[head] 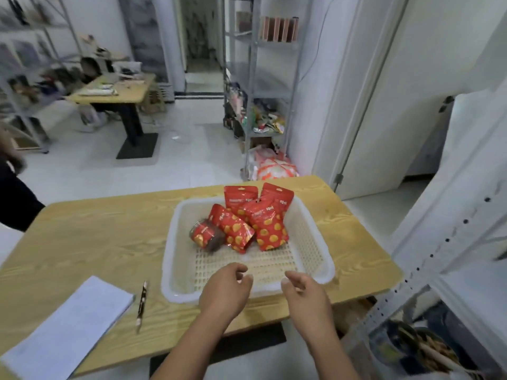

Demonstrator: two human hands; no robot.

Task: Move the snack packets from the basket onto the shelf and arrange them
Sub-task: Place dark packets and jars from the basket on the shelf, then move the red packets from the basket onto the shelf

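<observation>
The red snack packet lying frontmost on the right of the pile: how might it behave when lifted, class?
The snack packet looks glossy and creased, so likely floppy and slippery. Puffed, so probably light. A flat pouch lying in the basket, it should not roll.

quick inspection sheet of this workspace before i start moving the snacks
surface: light wooden table
job's things: white basket on the table; about five red snack packets piled at its far end; shelf at right
clutter: notepad and pen, left of the basket
hands: left hand and right hand hover at the basket's near rim, fingers loosely curled, holding nothing
cables: thin cable on the far wall
surroundings: far rack with goods; second table
</observation>
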